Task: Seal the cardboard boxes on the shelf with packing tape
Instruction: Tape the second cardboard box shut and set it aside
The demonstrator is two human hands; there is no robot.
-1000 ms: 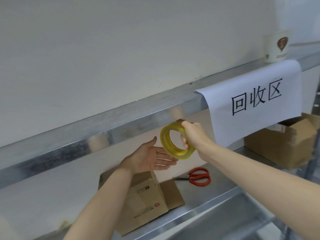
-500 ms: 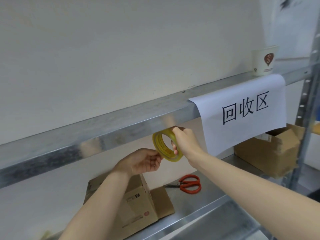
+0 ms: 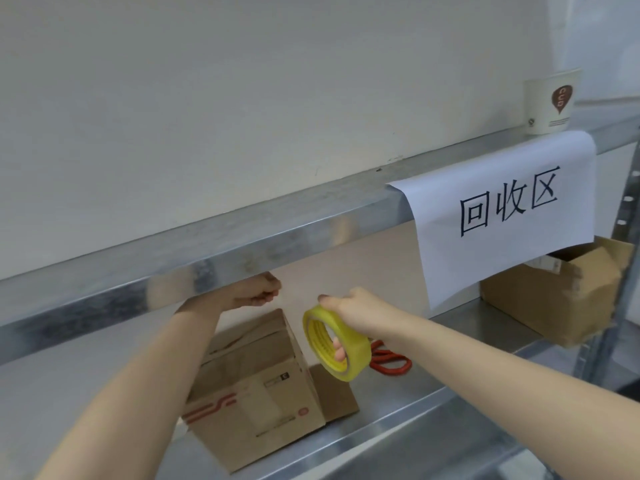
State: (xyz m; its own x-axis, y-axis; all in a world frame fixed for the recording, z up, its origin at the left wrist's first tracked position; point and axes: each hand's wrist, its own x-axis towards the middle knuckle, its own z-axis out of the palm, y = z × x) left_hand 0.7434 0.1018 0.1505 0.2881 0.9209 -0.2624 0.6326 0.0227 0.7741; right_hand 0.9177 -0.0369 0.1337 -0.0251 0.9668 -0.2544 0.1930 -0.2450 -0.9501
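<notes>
Head view, left hand: the left hand is up in the centre-left of the frame, just under the upper shelf rail, its fingers curled into a fist. Whether it pinches anything, I cannot tell.
Right hand: the right hand grips the tape roll at centre frame, with the thumb on top and one fingertip showing through the core.
Tape roll: yellow and tilted, it is held in the air above the lower shelf, just right of the near box.
Near box: the cardboard box sits at lower centre on the lower shelf, below both hands, with one flap lying flat to its right.
Far box: the second cardboard box stands at the right edge, its top open.
Scissors: the red scissors lie on the lower shelf, partly hidden behind the roll.
Sign: a white paper sign reading 回收区 hangs from the rail at the right.
Cup: a paper cup stands at upper right, above the sign.
</notes>
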